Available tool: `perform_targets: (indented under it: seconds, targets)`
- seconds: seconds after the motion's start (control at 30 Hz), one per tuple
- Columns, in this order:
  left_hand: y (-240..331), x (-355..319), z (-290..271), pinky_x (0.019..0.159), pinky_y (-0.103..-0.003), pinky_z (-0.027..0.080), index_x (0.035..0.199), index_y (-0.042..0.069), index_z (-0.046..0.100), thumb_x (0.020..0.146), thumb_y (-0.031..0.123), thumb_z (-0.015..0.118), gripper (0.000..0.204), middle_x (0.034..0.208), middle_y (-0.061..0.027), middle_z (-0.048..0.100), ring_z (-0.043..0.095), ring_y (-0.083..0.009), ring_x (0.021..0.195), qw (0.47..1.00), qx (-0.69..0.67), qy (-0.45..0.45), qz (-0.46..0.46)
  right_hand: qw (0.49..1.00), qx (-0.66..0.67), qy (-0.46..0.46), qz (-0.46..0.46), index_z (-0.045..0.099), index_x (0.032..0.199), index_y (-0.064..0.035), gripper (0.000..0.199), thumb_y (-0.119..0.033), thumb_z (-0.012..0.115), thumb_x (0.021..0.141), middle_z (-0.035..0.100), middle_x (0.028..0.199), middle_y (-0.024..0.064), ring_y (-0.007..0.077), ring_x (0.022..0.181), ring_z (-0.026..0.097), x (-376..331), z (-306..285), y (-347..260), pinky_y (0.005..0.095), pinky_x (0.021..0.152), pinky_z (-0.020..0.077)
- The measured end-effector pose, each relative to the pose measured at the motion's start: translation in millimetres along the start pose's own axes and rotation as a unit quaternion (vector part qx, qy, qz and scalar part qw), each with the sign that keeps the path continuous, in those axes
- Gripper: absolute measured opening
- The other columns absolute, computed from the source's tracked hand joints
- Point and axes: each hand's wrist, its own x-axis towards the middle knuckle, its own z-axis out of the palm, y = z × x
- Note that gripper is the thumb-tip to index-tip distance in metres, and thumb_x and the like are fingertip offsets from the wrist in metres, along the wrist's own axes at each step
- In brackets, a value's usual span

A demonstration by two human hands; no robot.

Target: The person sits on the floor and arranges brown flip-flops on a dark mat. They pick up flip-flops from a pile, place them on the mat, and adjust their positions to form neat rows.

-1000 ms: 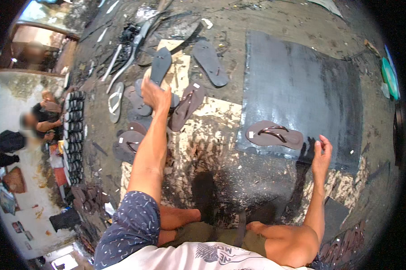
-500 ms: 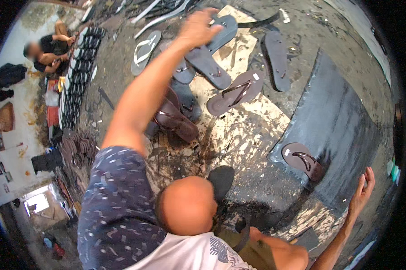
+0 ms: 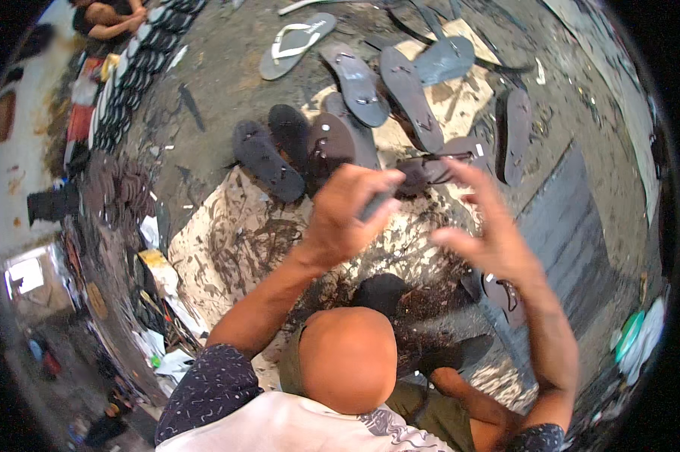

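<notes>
brown, with a dark strap, a flip-flop (image 3: 415,175) lies in the head view just beyond the two raised hands, its strap side up. the left hand (image 3: 346,215) is bent, thumb and fingers curved toward each other with a small dark grey piece (image 3: 375,203) showing between them (whether they are clamped on it or it only lies behind, i cannot tell). the right hand (image 3: 498,237) has its thumb and fingers spread well apart, the upper fingertips overlapping the flip-flop's strap end in the picture; whether they touch it, i cannot tell.

left of the flip-flop, near the left hand, sits a brown sandal (image 3: 334,143) with a pale dot, then two dark soles (image 3: 267,160) side by side. farther out are a grey flip-flop with a white strap (image 3: 302,47) and a blue-grey sole (image 3: 447,60). beside the right forearm a second brown flip-flop (image 3: 498,292) shows partly, near the dark sheet (image 3: 570,218). pale, stained board (image 3: 212,226) spreads below the left-hand soles. at upper left, a co-worker (image 3: 103,21) is partly in view beside stacked soles (image 3: 146,71).
</notes>
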Motion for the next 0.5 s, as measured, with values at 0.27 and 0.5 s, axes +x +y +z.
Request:
perform_targets:
  seconds: [0.27,0.5]
  targets:
    - [-114.5,-36.3,-8.1,0.102,-0.039,0.046,0.136,0.001,0.054,0.097,0.032,0.063,0.05,0.133,-0.0159,0.057,0.057,-0.0245,0.118,0.931,-0.14,0.192,-0.278,0.931,0.314,0.121,0.14,0.061,0.124,-0.0017,0.035,-0.02,0.07,0.096,0.068,0.108,0.0033,0.0096,0.093,0.06,12.2,100.9,33.1,0.0264,0.085,0.0497]
    - [-209.3,-95.7,-2.3,0.118,-0.045,0.027,0.157,0.007,0.015,0.081,0.033,0.082,0.104,0.157,-0.0282,0.025,0.029,-0.0387,0.146,0.778,-0.029,0.244,-0.578,0.894,0.383,0.11,0.204,0.056,0.13,-0.0004,0.044,-0.032,0.064,0.1,0.064,0.119,0.0051,0.0125,0.105,0.057,9.0,114.8,86.6,0.0303,0.095,0.0462]
